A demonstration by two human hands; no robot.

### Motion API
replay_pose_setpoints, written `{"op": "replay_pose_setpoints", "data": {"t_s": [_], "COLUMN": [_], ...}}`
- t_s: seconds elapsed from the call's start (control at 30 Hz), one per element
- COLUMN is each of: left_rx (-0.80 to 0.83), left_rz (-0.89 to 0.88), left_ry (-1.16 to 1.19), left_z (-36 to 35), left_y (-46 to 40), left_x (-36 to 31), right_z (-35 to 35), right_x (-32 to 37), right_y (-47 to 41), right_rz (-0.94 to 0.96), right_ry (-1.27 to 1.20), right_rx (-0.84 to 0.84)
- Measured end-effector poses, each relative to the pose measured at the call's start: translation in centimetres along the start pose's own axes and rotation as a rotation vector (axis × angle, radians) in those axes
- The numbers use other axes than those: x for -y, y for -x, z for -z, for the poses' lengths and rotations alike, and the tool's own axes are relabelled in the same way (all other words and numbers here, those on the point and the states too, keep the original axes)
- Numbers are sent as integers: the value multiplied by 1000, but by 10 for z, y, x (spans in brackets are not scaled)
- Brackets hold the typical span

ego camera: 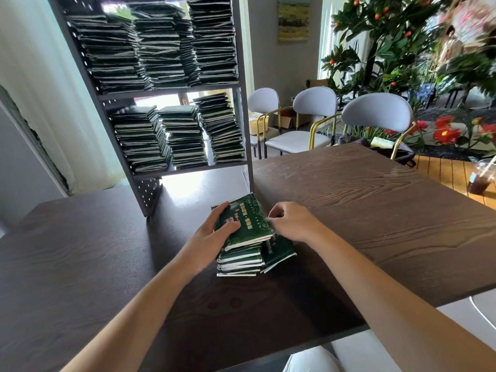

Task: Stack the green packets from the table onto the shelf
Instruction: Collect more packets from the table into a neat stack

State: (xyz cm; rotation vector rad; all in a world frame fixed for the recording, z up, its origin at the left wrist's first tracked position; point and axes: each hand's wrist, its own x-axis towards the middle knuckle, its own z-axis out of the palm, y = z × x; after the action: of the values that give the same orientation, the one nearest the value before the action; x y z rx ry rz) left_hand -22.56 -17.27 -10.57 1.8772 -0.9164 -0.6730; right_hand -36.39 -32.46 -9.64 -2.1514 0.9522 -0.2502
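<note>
A small pile of green packets (245,252) with gold print lies on the dark wooden table (362,210), just in front of the grey metal shelf (243,84). My left hand (214,232) grips the left side of the pile's top packets, thumb lying on the top cover. My right hand (291,220) holds the right edge of the same top packets with curled fingers. One packet (279,251) sticks out askew at the pile's right. Both shelf levels hold tall stacks of green packets (177,135).
Three grey chairs (375,114) with gold frames stand beyond the table's far edge. An iced drink cup (480,181) sits at the right. Plants with red flowers (445,132) fill the back right. A white curtain hangs at left.
</note>
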Motion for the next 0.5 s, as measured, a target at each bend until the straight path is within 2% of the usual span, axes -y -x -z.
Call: {"op": "replay_pose_setpoints", "data": {"t_s": [0.13, 0.3, 0.5], "left_rx": [0, -7, -5], "left_rz": [1, -5, -29], "left_ry": [-17, -30, -7], "left_z": [1, 1, 1], "left_y": [-1, -3, -5], "left_x": [1, 3, 5], "right_z": [-5, 11, 14], "right_x": [0, 27, 59], "right_y": [0, 3, 4], "right_rz": [30, 159, 241], "right_ry": [14, -48, 195], "right_rx": [-71, -230, -249]}}
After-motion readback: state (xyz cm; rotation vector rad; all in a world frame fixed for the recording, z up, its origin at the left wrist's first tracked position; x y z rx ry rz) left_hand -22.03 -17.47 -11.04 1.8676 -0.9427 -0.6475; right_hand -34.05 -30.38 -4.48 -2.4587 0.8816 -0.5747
